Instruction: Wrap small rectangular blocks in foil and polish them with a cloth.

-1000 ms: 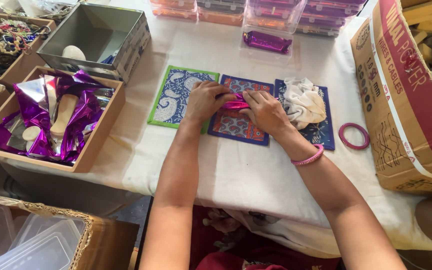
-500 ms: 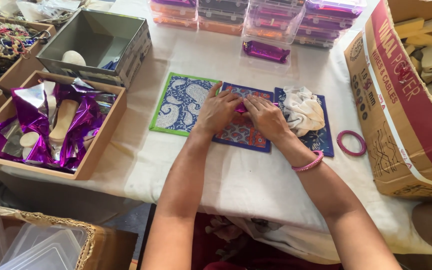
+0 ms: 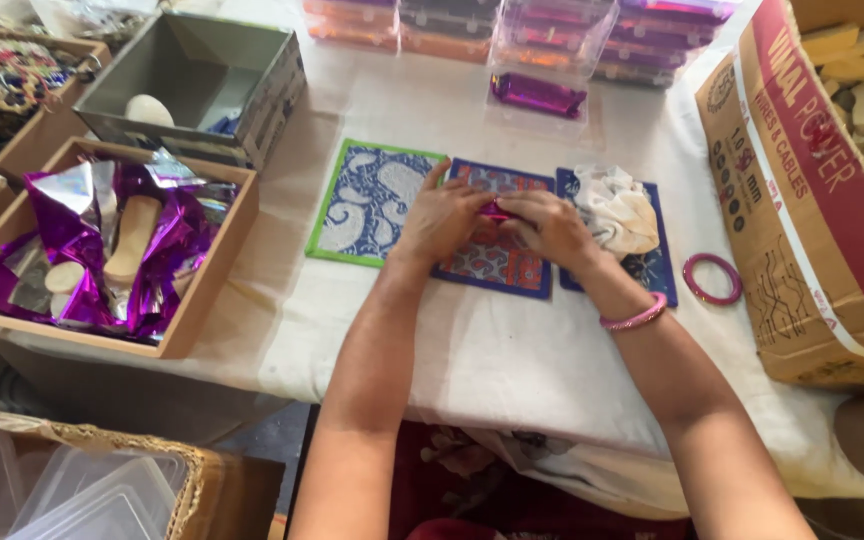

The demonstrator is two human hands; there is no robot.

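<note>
A table (image 3: 512,370) with a white cloth (image 3: 432,110) over it is filling most of the view. The cloth is hanging over the near edge. Soft, even light is falling on it. A bit of dark floor (image 3: 262,425) is showing below the table.

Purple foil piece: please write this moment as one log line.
left hand: on purple foil piece | right hand: on it | under: red-blue mat

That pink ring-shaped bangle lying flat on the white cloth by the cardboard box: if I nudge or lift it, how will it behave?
The pink ring-shaped bangle looks rigid, so it should keep its shape. It seems thin and probably light. Lying flat on the white cloth, it would likely slide; tipped on edge, it could roll.
</note>
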